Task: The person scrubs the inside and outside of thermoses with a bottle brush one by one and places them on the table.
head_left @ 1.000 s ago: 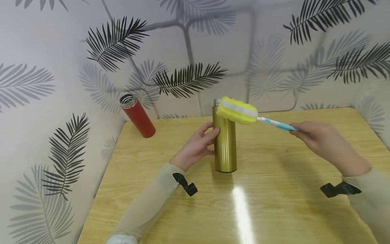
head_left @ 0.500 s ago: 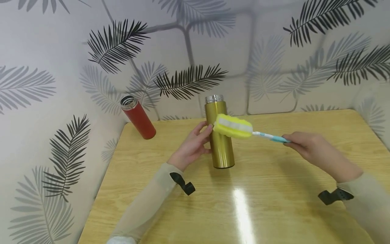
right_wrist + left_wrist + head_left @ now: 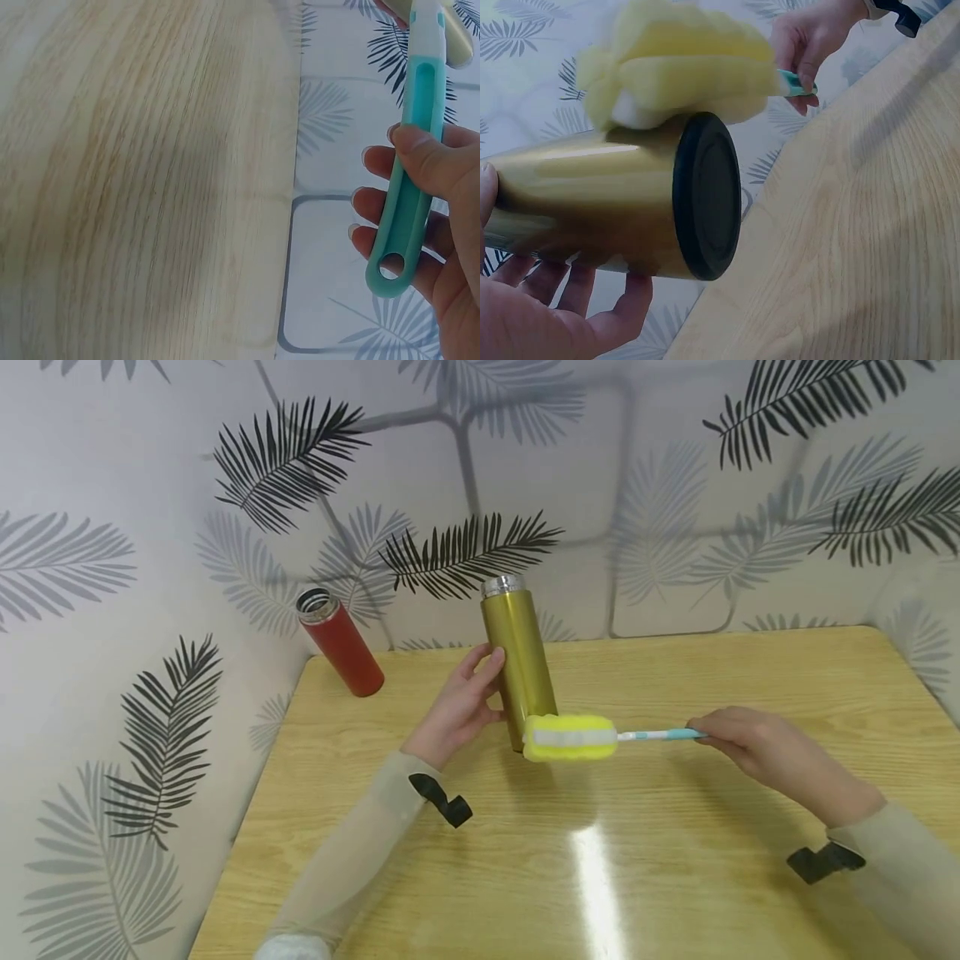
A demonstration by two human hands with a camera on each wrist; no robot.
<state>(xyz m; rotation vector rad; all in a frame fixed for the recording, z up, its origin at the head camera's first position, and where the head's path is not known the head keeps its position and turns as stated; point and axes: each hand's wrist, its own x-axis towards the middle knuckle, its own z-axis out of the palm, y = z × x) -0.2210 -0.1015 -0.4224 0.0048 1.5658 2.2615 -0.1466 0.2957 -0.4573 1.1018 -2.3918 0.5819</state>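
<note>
My left hand [image 3: 459, 702] grips a gold thermos bottle [image 3: 519, 652] around its side. The bottle leans, its silver mouth tipped up and to the left, and its black base [image 3: 709, 196] shows in the left wrist view. In my right hand [image 3: 765, 752] is a sponge bottle brush, held by its teal and white handle [image 3: 409, 180], with the thumb laid along it. The brush's yellow and white sponge head [image 3: 572, 737] lies against the lower side of the bottle, near the base.
A red thermos bottle [image 3: 341, 643], its mouth uncovered, stands at the back left of the wooden table [image 3: 675, 877]. Behind the table rises a wall [image 3: 660, 510] with a leaf pattern. Black straps sit on both wrists.
The sponge head has slid down the gold bottle from near its mouth to near its base. The bottle has tilted left and lifted a little. The red bottle has stayed put.
</note>
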